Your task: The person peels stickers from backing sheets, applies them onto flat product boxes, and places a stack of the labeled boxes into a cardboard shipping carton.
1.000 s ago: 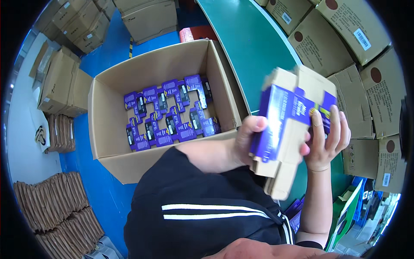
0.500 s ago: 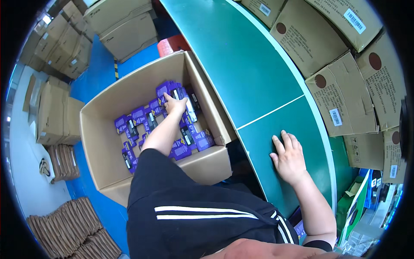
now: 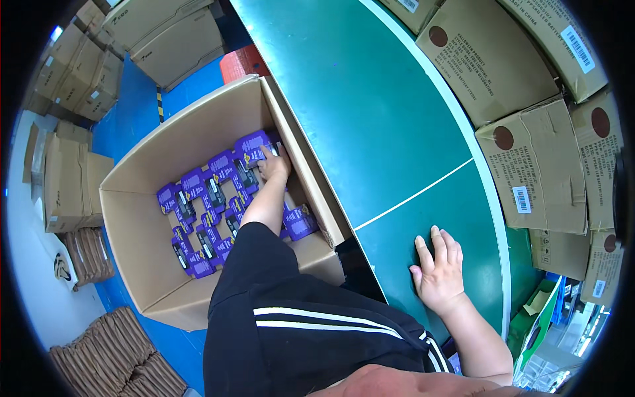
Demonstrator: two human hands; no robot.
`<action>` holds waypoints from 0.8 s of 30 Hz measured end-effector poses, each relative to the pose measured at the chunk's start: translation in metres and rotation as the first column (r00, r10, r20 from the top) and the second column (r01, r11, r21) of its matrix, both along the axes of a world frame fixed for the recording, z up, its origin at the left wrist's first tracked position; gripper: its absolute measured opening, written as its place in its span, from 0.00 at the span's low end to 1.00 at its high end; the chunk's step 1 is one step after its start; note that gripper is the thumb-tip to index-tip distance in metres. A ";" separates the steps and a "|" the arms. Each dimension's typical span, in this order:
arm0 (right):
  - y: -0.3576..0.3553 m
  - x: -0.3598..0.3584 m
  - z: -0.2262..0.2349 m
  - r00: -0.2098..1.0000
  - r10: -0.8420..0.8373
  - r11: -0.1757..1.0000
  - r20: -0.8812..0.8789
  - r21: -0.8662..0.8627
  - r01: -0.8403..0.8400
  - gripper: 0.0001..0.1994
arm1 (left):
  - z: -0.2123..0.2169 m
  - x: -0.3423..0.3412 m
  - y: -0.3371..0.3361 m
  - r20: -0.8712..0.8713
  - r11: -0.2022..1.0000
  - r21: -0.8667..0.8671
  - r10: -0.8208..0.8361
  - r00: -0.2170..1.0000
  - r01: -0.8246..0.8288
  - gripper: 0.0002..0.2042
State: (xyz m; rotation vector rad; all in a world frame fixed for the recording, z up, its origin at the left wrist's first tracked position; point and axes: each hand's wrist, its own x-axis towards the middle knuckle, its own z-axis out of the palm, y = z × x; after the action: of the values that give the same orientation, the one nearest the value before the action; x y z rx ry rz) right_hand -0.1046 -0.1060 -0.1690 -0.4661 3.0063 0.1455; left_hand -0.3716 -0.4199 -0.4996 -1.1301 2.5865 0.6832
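Nearest is the person's black shirt [image 3: 297, 351], white stripes running across it. The right hand [image 3: 440, 272] lies palm down on the green table [image 3: 344, 86], fingers loosely spread, thumb standing apart. To its left a big cardboard carton [image 3: 135, 225] sits beside the table, and the left hand [image 3: 274, 167] reaches down inside, fingers on a purple box [image 3: 250, 147] toward the carton's far end. Whether they pinch it or merely press on it, I can't tell from here. More purple boxes [image 3: 221, 163] lie in rows across the carton's bottom. Farther off, brown cartons [image 3: 486, 56] stand stacked along the table's outer edge.
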 end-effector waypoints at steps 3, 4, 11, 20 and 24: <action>-0.002 0.000 0.000 1.000 0.011 1.000 -0.006 0.004 -0.011 0.27 | -0.014 0.013 -0.016 -0.267 0.964 0.239 0.177 0.947 -0.113 0.32; -0.002 0.000 0.000 1.000 0.014 1.000 -0.010 0.006 -0.014 0.27 | -0.018 0.016 -0.021 -0.345 0.937 0.322 0.246 0.906 -0.132 0.30; -0.003 0.003 -0.002 1.000 -0.022 0.999 -0.019 0.028 0.023 0.27 | -0.008 0.002 -0.030 0.010 0.645 0.585 0.601 0.800 -0.492 0.24; -0.006 0.001 0.000 1.000 -0.014 0.999 -0.009 0.034 0.014 0.28 | -0.007 -0.013 -0.062 0.305 0.360 0.715 0.611 0.730 -0.600 0.22; -0.005 0.003 -0.003 0.999 -0.029 0.999 -0.032 0.015 0.029 0.28 | 0.001 0.001 -0.052 0.092 0.615 0.499 0.662 0.743 -0.610 0.22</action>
State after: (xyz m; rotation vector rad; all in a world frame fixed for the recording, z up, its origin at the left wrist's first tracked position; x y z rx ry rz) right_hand -0.1011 -0.1111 -0.1715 -0.4223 3.0392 0.1760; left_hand -0.3704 -0.4723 -0.4983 -1.8499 1.8025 1.4951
